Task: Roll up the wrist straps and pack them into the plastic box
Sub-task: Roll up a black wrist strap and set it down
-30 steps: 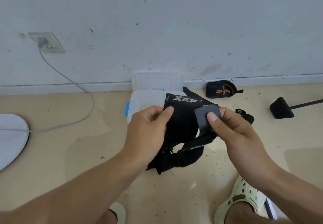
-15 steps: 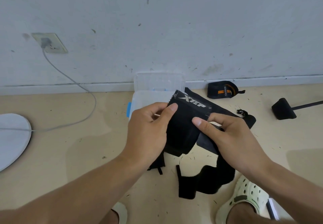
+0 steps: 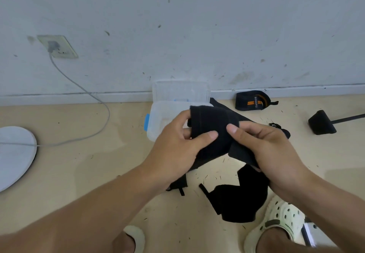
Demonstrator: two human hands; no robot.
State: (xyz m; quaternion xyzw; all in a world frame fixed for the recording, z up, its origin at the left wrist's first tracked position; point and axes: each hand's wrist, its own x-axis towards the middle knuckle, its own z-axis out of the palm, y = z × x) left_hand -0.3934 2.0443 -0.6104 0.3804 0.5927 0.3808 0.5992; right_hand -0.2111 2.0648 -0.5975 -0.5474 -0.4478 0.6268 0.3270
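Two bare stretches of beige floor (image 3: 83, 166) at left centre and far right, bounded above by the scuffed white wall (image 3: 197, 25) and its baseboard across mid-frame. At the left edge, a pale round flat disc (image 3: 13, 154) with a grey cable (image 3: 85, 94) running up to the wall socket (image 3: 57, 46) in the upper left. At the right edge, a black wedge-shaped foot on a thin rod (image 3: 322, 122). At the bottom, two pale green perforated clogs (image 3: 276, 219).

Centre, against the wall: clear plastic box with blue latches (image 3: 160, 118), lid (image 3: 180, 91) propped upright behind it; interior partly hidden, nothing plainly visible inside.

Held above the box, a long black fabric wrist strap (image 3: 209, 130), its tail hanging to the floor at lower centre. Left hand (image 3: 177, 148) gripping the rolled part, thumb on top; right hand (image 3: 270, 146) pinching the strap beside it. Upper right of centre, a rolled black wrist strap with orange stripes (image 3: 252, 102) by the baseboard.

Compared with half a second ago: white logo turned out of sight, thumbs closer together.
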